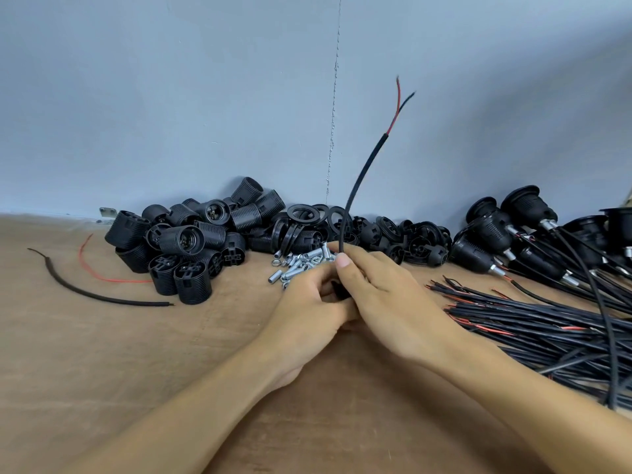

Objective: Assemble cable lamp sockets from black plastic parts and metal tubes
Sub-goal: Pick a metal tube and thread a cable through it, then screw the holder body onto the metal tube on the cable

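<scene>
Right hand fingers pinch cable, bared end up toward 12 o'clock. Left hand fingers curled at cable's foot; grip hidden. Finished sockets heaped at 3 o'clock. Plenty left: black plastic parts at 10 o'clock, metal tubes beside hands, cable bundle at 4 o'clock on tabletop.

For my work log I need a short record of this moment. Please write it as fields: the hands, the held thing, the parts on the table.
right hand: pinches the cable, thumb in front
left hand: curled round the cable's lower part, mostly hidden
cable: black, rises upward, splits into red and black wires at top
metal tubes: small pile behind the hands
socket bodies: black, threaded, piled at left
finished sockets: far right, cables attached
cable bundle: right, on the table
</scene>
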The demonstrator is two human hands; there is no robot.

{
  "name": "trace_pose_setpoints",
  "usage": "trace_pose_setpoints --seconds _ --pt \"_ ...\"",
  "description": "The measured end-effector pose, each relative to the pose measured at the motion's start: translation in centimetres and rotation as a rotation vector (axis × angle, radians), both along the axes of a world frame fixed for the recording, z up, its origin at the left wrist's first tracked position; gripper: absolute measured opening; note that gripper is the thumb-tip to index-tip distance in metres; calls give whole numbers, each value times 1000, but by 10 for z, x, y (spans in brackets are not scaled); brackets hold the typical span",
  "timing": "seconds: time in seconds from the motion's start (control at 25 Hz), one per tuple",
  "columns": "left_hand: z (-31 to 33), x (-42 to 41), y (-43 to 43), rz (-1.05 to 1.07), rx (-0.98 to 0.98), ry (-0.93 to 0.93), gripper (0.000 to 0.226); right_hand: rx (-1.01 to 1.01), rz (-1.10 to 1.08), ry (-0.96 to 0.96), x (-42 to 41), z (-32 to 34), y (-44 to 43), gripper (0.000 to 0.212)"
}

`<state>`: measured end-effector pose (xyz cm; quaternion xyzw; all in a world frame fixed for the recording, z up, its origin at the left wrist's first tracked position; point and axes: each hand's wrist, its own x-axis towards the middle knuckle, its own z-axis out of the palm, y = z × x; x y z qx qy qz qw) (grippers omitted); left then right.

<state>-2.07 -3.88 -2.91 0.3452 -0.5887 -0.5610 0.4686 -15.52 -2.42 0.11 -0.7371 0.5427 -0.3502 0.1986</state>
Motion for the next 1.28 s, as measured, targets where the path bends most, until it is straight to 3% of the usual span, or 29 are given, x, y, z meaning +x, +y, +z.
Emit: trace_pose_setpoints --seconds 0.24,0.36,0.44,0.56,0.68,0.84,1.04,1.12,1.24,1.28 --pt "2 -1 -2 134 -58 82 21 -58 -138 -123 1 -3 3 39" --pt "4 5 -8 230 2 175 19 -81 -270 139 -9 2 0 47" --pt "4 11 -11 266 16 215 19 -133 -377 350 -19 7 -5 36" --pt "4 13 -10 275 27 218 23 -215 -486 507 -37 19 -13 27" --pt "5 11 -8 279 29 193 28 -142 -539 599 -53 29 -17 25" --pt "3 3 -2 242 -37 -13 29 -24 -577 818 -71 41 -21 27" --pt "-1 0 -2 198 21 -9 35 175 -569 1036 -78 49 -17 13" --pt "-3 1 -2 193 3 -66 38 154 -486 939 -71 47 -17 17" --pt "-4 -1 -3 190 -17 -114 37 187 -208 402 -48 33 -18 25" --pt "-4 -1 -4 195 -4 -99 37 177 -139 310 -38 26 -17 31"
